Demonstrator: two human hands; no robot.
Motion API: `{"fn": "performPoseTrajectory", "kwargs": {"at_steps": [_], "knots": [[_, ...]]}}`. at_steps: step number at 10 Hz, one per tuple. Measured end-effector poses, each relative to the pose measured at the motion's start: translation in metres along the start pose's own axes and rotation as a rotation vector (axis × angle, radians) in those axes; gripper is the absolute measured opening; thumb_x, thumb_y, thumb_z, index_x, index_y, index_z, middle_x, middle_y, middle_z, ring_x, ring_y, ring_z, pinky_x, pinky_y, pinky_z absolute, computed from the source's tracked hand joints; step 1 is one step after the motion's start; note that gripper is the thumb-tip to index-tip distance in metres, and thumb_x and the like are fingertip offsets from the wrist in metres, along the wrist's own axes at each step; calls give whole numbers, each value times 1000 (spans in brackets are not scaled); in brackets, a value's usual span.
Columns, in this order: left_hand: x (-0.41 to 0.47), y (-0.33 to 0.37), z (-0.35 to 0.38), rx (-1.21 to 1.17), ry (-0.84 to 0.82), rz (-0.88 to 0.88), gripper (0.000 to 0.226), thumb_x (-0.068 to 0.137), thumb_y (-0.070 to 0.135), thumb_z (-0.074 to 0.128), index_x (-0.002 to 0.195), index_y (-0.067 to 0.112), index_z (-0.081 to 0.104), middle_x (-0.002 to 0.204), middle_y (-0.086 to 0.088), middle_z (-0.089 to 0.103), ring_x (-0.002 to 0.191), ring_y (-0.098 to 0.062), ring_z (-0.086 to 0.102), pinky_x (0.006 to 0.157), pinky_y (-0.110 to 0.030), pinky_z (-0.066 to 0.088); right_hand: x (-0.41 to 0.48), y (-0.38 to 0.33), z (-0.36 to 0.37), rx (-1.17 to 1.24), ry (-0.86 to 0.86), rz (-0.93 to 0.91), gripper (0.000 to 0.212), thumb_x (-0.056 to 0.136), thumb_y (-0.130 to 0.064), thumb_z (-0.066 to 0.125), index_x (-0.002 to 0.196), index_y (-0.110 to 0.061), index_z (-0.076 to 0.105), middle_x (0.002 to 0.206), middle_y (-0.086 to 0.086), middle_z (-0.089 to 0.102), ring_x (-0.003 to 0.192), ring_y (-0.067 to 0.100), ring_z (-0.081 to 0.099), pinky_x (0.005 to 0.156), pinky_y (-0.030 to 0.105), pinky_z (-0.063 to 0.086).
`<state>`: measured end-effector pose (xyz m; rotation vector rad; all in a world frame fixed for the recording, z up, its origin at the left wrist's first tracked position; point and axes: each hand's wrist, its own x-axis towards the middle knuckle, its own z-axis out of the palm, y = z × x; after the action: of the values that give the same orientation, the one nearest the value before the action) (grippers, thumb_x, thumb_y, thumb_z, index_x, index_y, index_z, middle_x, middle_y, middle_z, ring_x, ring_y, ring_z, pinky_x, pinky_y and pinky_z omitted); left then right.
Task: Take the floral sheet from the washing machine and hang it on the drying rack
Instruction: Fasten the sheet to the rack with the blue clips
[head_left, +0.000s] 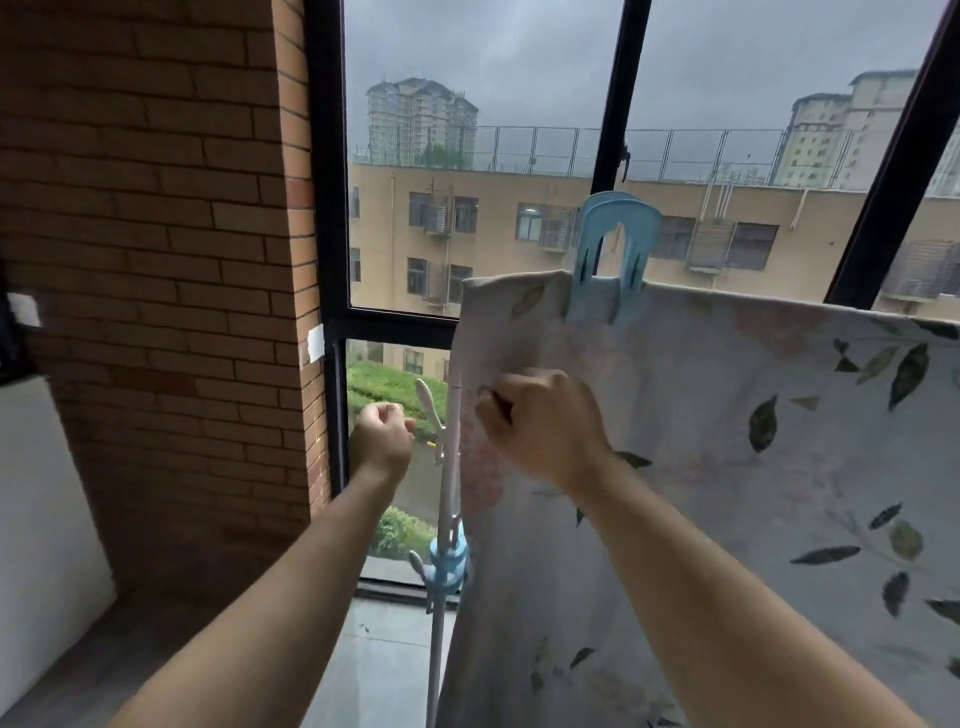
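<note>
Floral sheet (727, 441): already up. It is draped over the top of the drying rack and hangs flat in front of the window, pale cloth printed with dark leaves and faint pink blooms.
Drying rack (448, 467): only the white upright post at the sheet's left edge can be seen. A blue joint (449, 564) is fitted lower down, and the top bar is hidden under the cloth.
Blue clip (615, 249): clamped over the sheet's top edge near the left corner, standing upright above the fabric.
Right grip (540, 426): the fingers are curled in tight and the cloth is pinched near its left edge, below the clip and just beside the post.
Left grip (382, 434): drawn into a closed fist with nothing seen in it. It is raised left of the post, apart from the sheet, with the glass behind.
Window (327, 208): black-framed; a grey sky and beige apartment blocks are seen through it.
Brick wall (156, 260): seen on the left, meeting the window frame.
Floor (374, 665): grey tiles are seen beneath the post.
</note>
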<state>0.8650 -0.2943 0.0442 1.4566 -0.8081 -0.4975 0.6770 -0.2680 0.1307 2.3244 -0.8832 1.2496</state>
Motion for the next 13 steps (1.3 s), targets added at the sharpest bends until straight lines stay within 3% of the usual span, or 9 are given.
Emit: {"fn": "performPoseTrajectory", "kwargs": {"at_steps": [2, 3, 4, 6, 7, 8, 10, 11, 13], "knots": [[2, -90, 9, 318, -443, -172, 29, 83, -8, 49, 92, 13, 67, 93, -9, 70, 89, -25, 65, 78, -36, 56, -49, -12, 50, -55, -594, 285, 41, 99, -42, 39, 75, -16, 60, 75, 6, 62, 71, 24, 64, 68, 30, 53], [3, -106, 15, 347, -575, -181, 34, 85, -10, 44, 89, 11, 70, 85, -7, 70, 82, -21, 62, 68, -28, 51, -78, -19, 83, 9, -884, 389, 31, 95, -31, 43, 82, -14, 65, 92, 8, 68, 93, 27, 67, 80, 33, 54], [11, -116, 20, 366, -720, -184, 27, 81, -7, 52, 84, 6, 76, 82, -10, 73, 73, -19, 58, 65, -28, 48, -110, -23, 102, 79, -1040, 613, 33, 95, -21, 48, 122, -15, 64, 122, 8, 62, 113, 30, 59, 95, 33, 50], [6, -117, 23, 268, -886, -279, 29, 76, -13, 49, 82, 2, 74, 64, -5, 65, 59, -17, 56, 51, -19, 44, -146, -13, 131, 137, -894, 1042, 51, 87, -21, 54, 137, -18, 47, 113, 7, 63, 90, 24, 64, 72, 30, 53], [9, -122, 21, 223, -916, -335, 32, 74, -11, 49, 93, -3, 75, 78, -13, 71, 64, -22, 62, 52, -21, 49, -155, -3, 132, 175, -768, 1230, 91, 88, -11, 54, 158, -27, -1, 115, 5, 55, 86, 20, 61, 58, 26, 45], [10, -123, 21, 235, -959, -342, 31, 74, -4, 54, 98, -3, 74, 82, -15, 70, 65, -23, 62, 47, -20, 47, -158, 6, 134, 156, -669, 1290, 93, 87, -6, 51, 159, -30, -4, 148, 13, 42, 117, 32, 56, 81, 32, 50], [12, -123, 21, 220, -964, -368, 28, 80, 11, 52, 93, -1, 74, 82, -6, 69, 73, -21, 59, 58, -25, 43, -159, 7, 126, 570, -630, 1266, 39, 99, -13, 52, 137, -18, 51, 119, 6, 64, 91, 13, 57, 56, 2, 41], [8, -117, 24, 174, -957, -368, 25, 93, 17, 43, 91, 7, 65, 80, -5, 68, 67, -18, 62, 56, -25, 44, -169, 3, 118, 634, -749, 1081, 83, 82, -2, 71, 151, -22, 29, 137, -4, 48, 112, 11, 49, 67, 0, 42], [9, -121, 27, 222, -901, -349, 50, 94, 47, 45, 83, 8, 73, 75, -5, 73, 70, -23, 65, 71, -33, 48, -185, -4, 101, 374, -834, 948, 91, 67, -53, 85, 139, -22, 39, 127, -9, 57, 103, 7, 60, 87, 20, 50]]}}
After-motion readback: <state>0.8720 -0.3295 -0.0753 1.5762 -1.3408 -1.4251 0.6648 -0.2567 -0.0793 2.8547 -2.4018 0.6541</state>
